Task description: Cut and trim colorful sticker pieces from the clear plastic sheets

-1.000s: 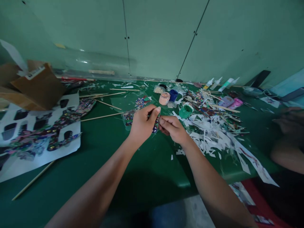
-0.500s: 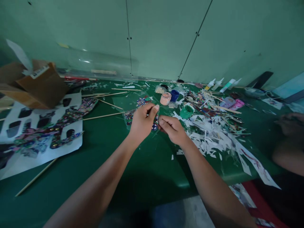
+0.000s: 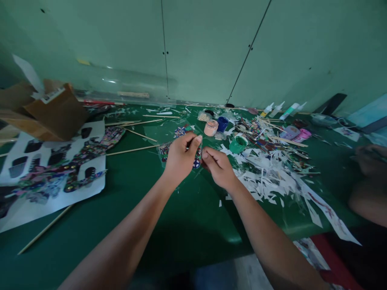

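Note:
My left hand [image 3: 182, 156] is closed, with thumb and forefinger pinched near the middle of the green table [image 3: 121, 237]. Close beside it, my right hand [image 3: 220, 166] is closed too, its thumb pressed on the bent forefinger. What either pinch holds is too small and too hidden to make out. Beneath and behind the left hand lie colourful patterned pieces [image 3: 180, 131] on clear plastic, partly covered by the fingers. Just beyond the hands stand a peach paint jar [image 3: 211, 128], a blue jar [image 3: 223, 124] and an open green jar [image 3: 238, 144].
White paper scraps [image 3: 263, 175] heap up at the right, with glue bottles [image 3: 289, 111] behind. A cardboard box [image 3: 56, 112] and a white sheet with comb-shaped pictures [image 3: 99, 153] occupy the left. Thin wooden sticks [image 3: 45, 229] lie about. Another person's arm [image 3: 370, 197] rests at the far right.
The whole view has shifted slightly, so the table sits a little lower in the picture. Both hands keep nearly the same pose and place.

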Available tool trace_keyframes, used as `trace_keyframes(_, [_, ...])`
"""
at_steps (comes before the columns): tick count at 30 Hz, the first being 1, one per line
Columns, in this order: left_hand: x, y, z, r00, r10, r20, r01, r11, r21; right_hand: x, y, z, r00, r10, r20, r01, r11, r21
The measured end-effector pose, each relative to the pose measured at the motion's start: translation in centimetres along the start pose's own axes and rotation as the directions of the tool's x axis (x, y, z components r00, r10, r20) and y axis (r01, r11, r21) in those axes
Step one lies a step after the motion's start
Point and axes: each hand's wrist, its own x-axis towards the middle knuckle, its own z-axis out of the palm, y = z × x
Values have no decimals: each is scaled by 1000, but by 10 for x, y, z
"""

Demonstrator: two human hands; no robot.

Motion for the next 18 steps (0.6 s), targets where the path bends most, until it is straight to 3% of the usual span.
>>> trace_keyframes(11, [-3, 1, 3, 1000, 12, -4, -12, 1000, 25, 2, 6, -3, 988, 114, 108, -137, 962, 237])
trace_keyframes(18, [-1, 2, 1, 1000, 21, 17, -21, 1000, -8, 0, 2, 1, 990, 130, 53, -140, 956, 259])
